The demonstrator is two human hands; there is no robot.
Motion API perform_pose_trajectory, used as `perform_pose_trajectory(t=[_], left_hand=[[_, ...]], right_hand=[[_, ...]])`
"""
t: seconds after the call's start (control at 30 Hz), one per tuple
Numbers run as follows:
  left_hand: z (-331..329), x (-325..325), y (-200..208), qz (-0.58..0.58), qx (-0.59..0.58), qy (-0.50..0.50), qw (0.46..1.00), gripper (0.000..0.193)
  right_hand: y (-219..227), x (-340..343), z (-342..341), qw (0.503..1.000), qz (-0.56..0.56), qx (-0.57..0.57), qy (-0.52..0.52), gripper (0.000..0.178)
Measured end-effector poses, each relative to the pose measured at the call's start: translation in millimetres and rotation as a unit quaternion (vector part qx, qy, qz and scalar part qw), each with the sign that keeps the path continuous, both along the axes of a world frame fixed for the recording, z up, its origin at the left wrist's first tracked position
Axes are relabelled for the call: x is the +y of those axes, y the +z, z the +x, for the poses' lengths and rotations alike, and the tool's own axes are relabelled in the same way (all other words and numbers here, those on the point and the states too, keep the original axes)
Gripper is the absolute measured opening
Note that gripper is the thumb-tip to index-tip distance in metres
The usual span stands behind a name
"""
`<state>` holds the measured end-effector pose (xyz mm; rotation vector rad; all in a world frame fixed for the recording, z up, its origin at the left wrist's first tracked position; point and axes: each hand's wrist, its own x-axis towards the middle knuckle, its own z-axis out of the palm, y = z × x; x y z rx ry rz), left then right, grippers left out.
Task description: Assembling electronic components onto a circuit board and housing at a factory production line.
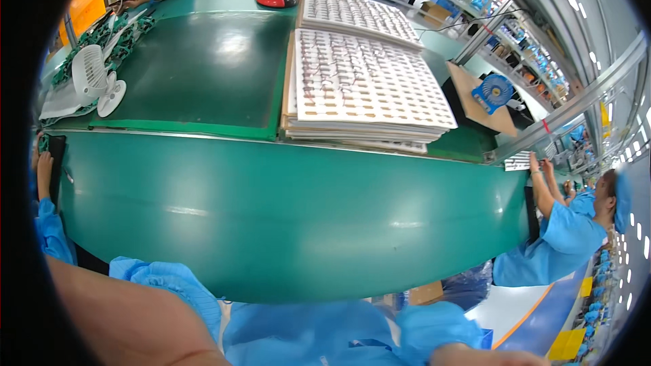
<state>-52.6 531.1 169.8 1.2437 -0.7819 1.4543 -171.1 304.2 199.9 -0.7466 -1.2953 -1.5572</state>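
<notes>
Bare forearms (129, 312) show, but I cannot tell the hands' state; at the rear bench's (224, 95) near edge, stacked white sheets (380, 88) look stiff, singly light, best gripped by opposite sides.

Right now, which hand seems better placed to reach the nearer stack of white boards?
Probably the right: the nearer stack of white boards sits just right of the view's centre, on the same side as the right forearm. The left forearm lies far to the left. Neither hand shows clearly.
</notes>
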Motion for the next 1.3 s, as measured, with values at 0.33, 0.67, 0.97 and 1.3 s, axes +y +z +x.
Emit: perform_pose_trajectory(t=[0.33, 0.67, 0.97, 1.3], left_hand=[[11, -23, 0, 0.002, -0.015, -0.027, 1.0, 0.038], [8, -20, 7, 0.03, -0.057, 0.006, 0.998, 0.04], [-13, -48, -19, 0.021, 0.007, 0.016, 1.0, 0.042], [-53, -7, -22, 0.082, 0.056, 0.12, 0.988, 0.044]], right_hand=[[11, 25, 52, 0.598, -0.123, 0.473, 0.635, 0.025], [-2, 45, 53, 0.525, -0.246, 0.494, 0.648, 0.021], [-27, 32, 31, 0.398, -0.294, 0.58, 0.647, 0.019], [-52, 60, 17, 0.219, -0.387, 0.558, 0.701, 0.018]])
